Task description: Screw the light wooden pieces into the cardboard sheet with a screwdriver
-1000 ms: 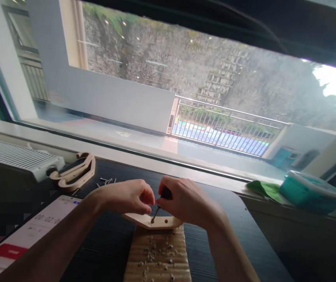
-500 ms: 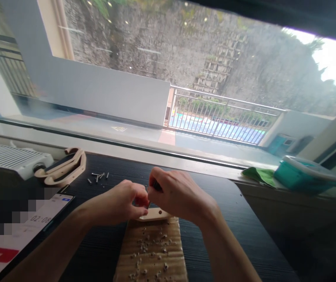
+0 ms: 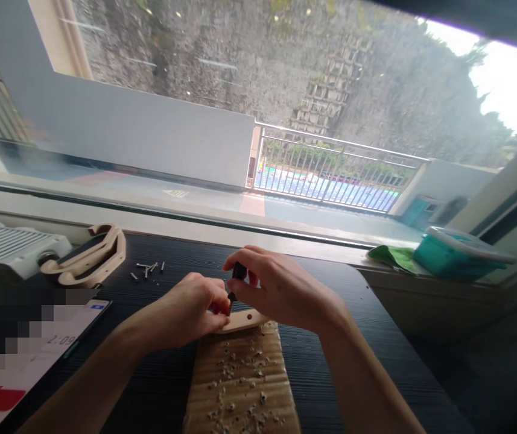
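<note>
My right hand (image 3: 276, 286) is closed round the dark handle of a screwdriver (image 3: 239, 272), which points down at a pale wooden piece (image 3: 242, 320) with a round hole in it. My left hand (image 3: 197, 304) has its fingers pinched by the screwdriver's lower end, the thumb against the wood. Whatever sits between those fingertips is hidden. Under the wooden piece lies a cardboard slab (image 3: 242, 380), its surface pitted with many small holes. Several loose screws (image 3: 147, 269) are scattered on the black table beyond my left hand.
Curved wooden hooks (image 3: 104, 262) are stacked at the left, beside a white ribbed device (image 3: 16, 247). A phone (image 3: 66, 340) showing a timer lies nearer. On the right, a green cloth (image 3: 394, 256) and a lidded teal box (image 3: 459, 256) rest along the window sill (image 3: 222, 238).
My right hand's fingers have loosened and spread somewhat round the screwdriver, so more of its handle and shaft shows. My left hand keeps its pinch. The whole view has shifted slightly.
</note>
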A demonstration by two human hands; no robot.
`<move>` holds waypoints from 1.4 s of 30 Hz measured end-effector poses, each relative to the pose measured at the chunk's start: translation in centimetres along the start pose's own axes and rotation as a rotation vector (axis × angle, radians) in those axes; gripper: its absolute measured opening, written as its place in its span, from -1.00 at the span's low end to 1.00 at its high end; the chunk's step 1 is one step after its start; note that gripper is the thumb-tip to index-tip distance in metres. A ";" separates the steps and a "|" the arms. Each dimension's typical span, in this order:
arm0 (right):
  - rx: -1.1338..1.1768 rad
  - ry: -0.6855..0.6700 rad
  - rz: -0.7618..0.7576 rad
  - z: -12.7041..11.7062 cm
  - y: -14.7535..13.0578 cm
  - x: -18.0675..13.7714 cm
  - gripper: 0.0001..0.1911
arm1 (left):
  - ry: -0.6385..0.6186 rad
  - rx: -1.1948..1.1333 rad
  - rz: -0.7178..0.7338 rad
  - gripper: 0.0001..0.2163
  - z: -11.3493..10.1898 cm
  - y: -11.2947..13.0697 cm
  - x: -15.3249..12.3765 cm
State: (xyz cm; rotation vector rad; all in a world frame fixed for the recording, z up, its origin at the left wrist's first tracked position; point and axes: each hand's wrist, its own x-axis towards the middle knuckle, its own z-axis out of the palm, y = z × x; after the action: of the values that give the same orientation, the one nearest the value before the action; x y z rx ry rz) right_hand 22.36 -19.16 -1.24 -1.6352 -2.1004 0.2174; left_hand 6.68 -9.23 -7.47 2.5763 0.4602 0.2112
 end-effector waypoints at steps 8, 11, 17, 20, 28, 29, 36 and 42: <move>0.021 0.009 0.034 0.4 0.7 0.4 -0.84 | -0.029 -0.006 -0.103 -0.79 0.2 0.2 -0.1; 0.007 0.029 0.035 0.6 0.9 0.6 -0.83 | -0.018 0.010 -0.082 -0.79 0.5 -0.1 0.1; 0.000 0.007 0.038 0.3 0.2 0.4 -0.78 | -0.027 -0.027 -0.055 -0.81 0.8 -0.7 0.1; 0.044 0.012 0.011 -0.1 -0.1 0.1 -0.74 | -0.018 -0.044 -0.062 -0.85 0.7 -0.6 0.1; 0.058 0.038 0.003 0.1 0.3 0.2 -0.82 | -0.014 -0.051 -0.079 -0.84 0.7 -0.4 0.0; 0.054 0.036 0.006 0.2 0.3 0.2 -0.82 | -0.008 -0.049 -0.083 -0.83 0.8 -0.4 0.0; 0.050 0.036 0.015 0.3 0.0 0.3 -0.81 | -0.011 -0.089 -0.063 -0.84 0.7 -0.2 0.0; 0.080 0.008 -0.009 0.0 -0.5 0.0 -0.77 | 0.002 -0.084 -0.038 -0.83 0.5 -0.3 0.0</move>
State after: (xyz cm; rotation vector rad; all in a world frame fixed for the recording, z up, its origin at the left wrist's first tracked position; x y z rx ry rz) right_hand 21.95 -19.24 -1.07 -1.5769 -2.0653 0.2878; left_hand 6.75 -9.22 -8.07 2.4837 0.4908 0.2148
